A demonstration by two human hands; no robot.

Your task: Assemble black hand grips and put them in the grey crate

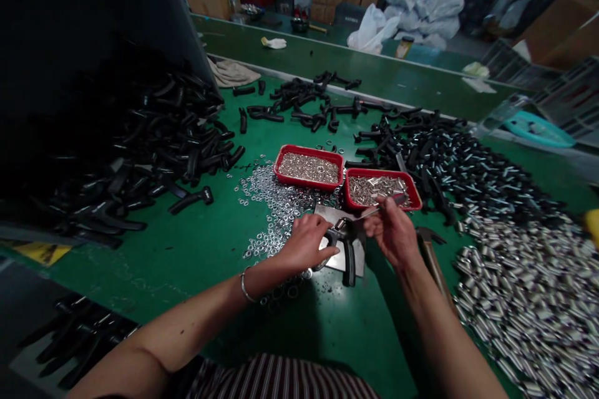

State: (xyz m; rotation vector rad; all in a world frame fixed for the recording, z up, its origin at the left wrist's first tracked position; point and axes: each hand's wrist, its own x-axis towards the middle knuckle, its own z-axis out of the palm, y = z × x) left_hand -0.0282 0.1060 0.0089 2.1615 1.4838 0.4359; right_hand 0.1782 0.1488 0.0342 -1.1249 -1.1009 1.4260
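My left hand [306, 240] is closed on a black plastic handle part [349, 262], which rests over a flat metal plate [358, 255]. A shiny metal piece [344, 222] sits at the part's upper end. In my right hand [393, 234] is a slim metal-shafted tool [369, 212] with a dark reddish end; its exact kind is unclear. The shaft's tip points left, close to the metal piece; whether they touch I cannot tell. Just beyond my hands stand a red tray of tiny metal pieces [309, 185] and a red tray of small pins [416, 193].
Loose metal rings [276, 206] spread left of the plate. A hammer [435, 259] lies right of my right hand, beside a heap of metal sleeves [528, 299]. Black handle parts [187, 143] pile up at left, with more black parts [468, 162] at right.
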